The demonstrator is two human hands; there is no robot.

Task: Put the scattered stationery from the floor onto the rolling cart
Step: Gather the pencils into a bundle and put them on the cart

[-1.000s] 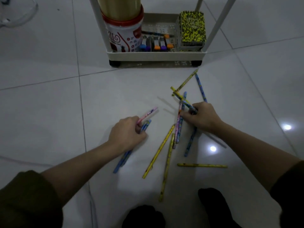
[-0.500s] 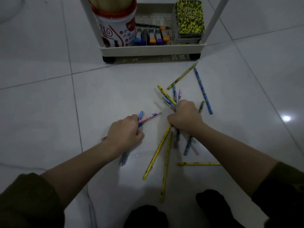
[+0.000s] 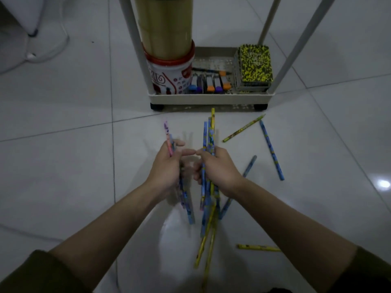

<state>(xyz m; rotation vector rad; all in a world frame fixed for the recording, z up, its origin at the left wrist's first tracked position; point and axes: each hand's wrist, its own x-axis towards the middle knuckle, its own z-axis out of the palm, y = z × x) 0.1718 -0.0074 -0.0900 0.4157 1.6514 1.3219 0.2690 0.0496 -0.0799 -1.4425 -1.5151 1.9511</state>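
Both hands (image 3: 220,168) grip pencil bundles (image 3: 208,140) near the cart (image 3: 209,99).

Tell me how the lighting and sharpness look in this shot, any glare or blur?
Head view: dim overall, with a cool cast; a bright glare spot on the floor tile at right; a softer sheen on the tile below the hands; the pencils in the left hand and right hand are motion-blurred; the rolling cart posts splay from wide-angle distortion.

Bare forearms, dark olive sleeves (image 3: 31,273) (pushed up near elbows)
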